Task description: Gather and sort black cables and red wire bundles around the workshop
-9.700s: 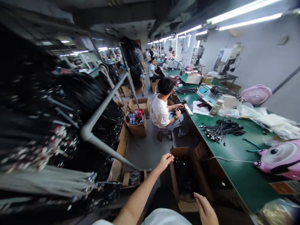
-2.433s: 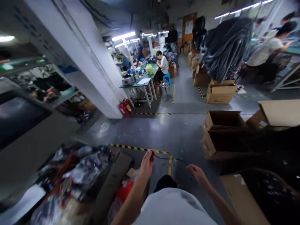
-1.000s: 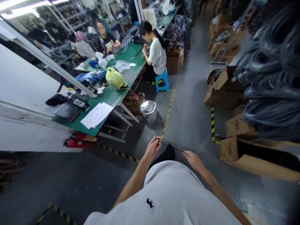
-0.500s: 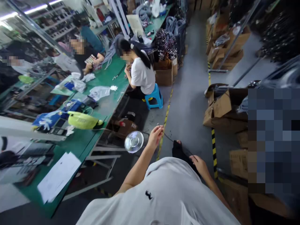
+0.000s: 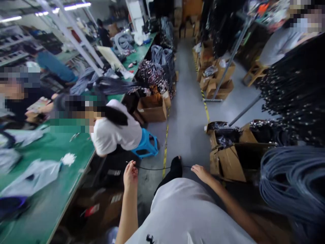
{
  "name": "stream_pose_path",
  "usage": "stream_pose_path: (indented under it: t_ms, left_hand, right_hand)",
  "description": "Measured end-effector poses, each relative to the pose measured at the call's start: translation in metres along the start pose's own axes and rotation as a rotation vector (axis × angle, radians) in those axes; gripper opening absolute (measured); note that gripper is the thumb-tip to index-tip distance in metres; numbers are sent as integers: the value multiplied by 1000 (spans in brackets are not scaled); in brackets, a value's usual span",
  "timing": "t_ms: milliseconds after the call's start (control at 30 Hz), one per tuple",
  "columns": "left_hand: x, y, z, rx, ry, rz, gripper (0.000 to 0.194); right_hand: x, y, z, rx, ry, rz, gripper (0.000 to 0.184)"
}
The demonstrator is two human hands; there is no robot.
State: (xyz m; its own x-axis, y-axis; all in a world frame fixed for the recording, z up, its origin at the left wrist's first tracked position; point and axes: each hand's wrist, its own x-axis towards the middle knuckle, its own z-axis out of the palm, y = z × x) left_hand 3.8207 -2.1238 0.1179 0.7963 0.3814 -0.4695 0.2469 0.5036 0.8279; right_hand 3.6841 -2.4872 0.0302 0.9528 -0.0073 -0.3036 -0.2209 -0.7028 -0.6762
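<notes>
A thin dark cable (image 5: 154, 169) runs across in front of my body, from one hand to the other, sagging slightly. My left hand (image 5: 131, 174) is closed on it near one end, and a small pale tip sticks out past the fingers. Farther right, my right hand (image 5: 201, 172) grips the cable between thumb and fingers; whatever lies beyond that grip is hidden. Below the cable, my foot and dark trouser leg (image 5: 175, 169) show over the grey floor.
A person in a white shirt (image 5: 116, 132) sits on a blue stool (image 5: 146, 144) at the green workbench (image 5: 50, 203). Open cardboard boxes (image 5: 228, 162) and a coil of grey cables (image 5: 291, 179) stand on the right. The grey aisle (image 5: 186, 101) runs ahead between yellow-striped lines.
My view has moved forward along the aisle and turned; the seated person is now nearer. The cable is still held in both hands, now stretched more level across.
</notes>
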Motion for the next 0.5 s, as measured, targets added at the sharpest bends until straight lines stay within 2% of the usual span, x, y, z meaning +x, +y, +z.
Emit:
stream_pose_path:
  t_ms: [67, 133, 233, 300, 333, 400, 467, 500]
  left_hand:
    - [40, -13, 100, 86, -111, -41, 31]
    - [65, -19, 211, 196, -307, -43, 35]
    - [77, -29, 370, 392, -664, -20, 36]
    - [74, -48, 460, 498, -890, -3, 35]
    - [71, -62, 497, 543, -1001, 2, 36]
    - [65, -94, 559, 645, -1226, -20, 38]
    - [65, -126, 607, 760, -1388, -40, 42]
    - [68, -140, 629, 818, -1426, -26, 42]
  right_hand:
    - [38, 15, -30, -54, -27, 70, 32]
    - [71, 29, -62, -43, -23, 130, 36]
    - [117, 52, -109, 25, 22, 225, 39]
    - [152, 73, -135, 28, 30, 313, 39]
    - [171, 86, -146, 20, 30, 346, 38]
    - [213, 113, -168, 3, 28, 379, 37]
    - [260, 140, -197, 2, 20, 394, 33]
    - [284, 153, -215, 12, 18, 396, 30]
